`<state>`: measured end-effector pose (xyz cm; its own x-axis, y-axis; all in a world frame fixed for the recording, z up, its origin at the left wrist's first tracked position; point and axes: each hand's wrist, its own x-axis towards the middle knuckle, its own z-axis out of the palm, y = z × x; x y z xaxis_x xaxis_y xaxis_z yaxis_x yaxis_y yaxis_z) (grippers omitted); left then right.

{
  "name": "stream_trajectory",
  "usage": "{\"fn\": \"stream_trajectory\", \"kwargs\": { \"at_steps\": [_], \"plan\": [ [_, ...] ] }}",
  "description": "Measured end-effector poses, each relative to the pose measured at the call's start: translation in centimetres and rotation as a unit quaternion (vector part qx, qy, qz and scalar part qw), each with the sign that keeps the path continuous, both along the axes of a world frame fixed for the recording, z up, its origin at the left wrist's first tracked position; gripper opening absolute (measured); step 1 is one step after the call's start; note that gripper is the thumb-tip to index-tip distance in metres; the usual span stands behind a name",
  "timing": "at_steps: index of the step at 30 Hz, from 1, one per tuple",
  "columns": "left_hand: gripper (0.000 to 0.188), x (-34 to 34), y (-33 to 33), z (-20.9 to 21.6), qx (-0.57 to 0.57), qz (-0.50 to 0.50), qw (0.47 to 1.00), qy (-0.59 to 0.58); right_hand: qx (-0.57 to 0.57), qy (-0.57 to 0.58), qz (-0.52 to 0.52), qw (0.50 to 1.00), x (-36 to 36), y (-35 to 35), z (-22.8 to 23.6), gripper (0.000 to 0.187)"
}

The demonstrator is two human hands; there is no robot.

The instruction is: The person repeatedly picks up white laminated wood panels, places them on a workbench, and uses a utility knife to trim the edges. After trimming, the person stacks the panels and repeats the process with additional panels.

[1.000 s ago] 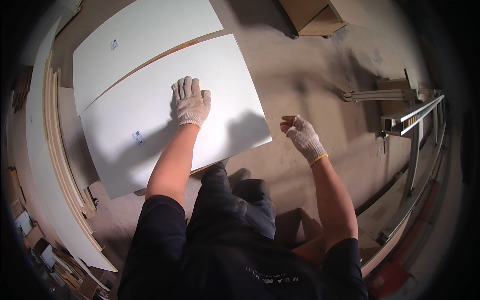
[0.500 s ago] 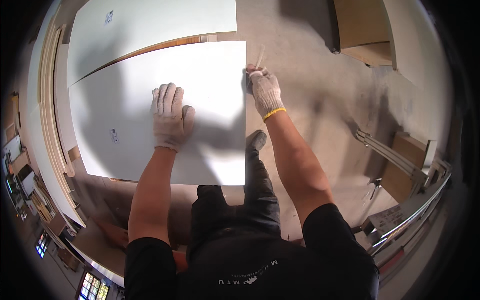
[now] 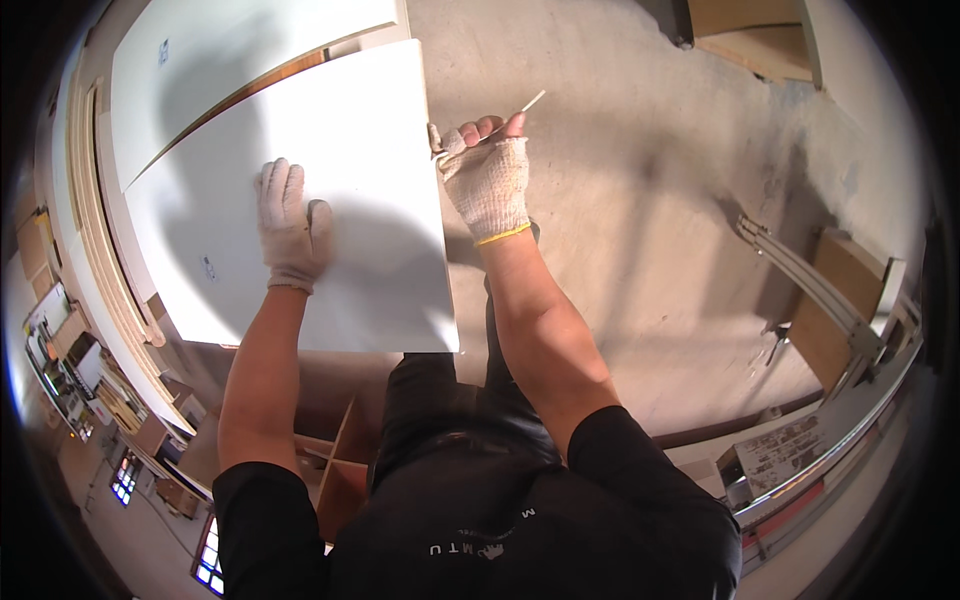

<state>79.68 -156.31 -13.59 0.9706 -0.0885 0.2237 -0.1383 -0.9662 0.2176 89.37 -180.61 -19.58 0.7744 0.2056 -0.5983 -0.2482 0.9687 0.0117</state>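
Observation:
My left hand (image 3: 290,232), in a knitted white glove, lies flat on a white board (image 3: 385,280) with its thumb a little apart. At the board's right edge is my right hand (image 3: 490,182), in a knitted glove with a yellow cuff and bare fingertips. Its fingers are closed on a thin pale stick (image 3: 534,101), whose far end points up and to the right. Something small at the board's edge, beside those fingers, is too small to make out. A second white board (image 3: 240,45) lies beyond the first, with a wood-coloured edge between them.
Long boards stand stacked (image 3: 95,215) at the left. A metal rail (image 3: 800,280) and a brown panel (image 3: 835,300) are at the right. A wooden box-like piece (image 3: 755,45) stands at the far right. Below my left arm is a wooden compartmented frame (image 3: 345,480).
The boards and my left hand sit farther left in the view. My right hand has turned inward against the board's edge, and the stick leans more to the right.

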Motion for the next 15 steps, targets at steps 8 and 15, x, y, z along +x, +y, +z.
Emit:
{"fn": "stream_trajectory", "kwargs": {
  "at_steps": [8, 15],
  "plan": [
    [0.05, -1.0, -1.2, -0.7, 0.047, -0.01, 0.999, 0.0, -0.107, 0.049, 0.083, 0.99, -5.9, -8.9, 1.9, 0.035],
    [0.049, -0.9, -0.9, -1.3, 0.026, -0.038, 0.999, 0.001, -0.397, -0.016, 0.193, 0.897, -17.2, -16.3, 6.1, 0.047]
  ]
}}
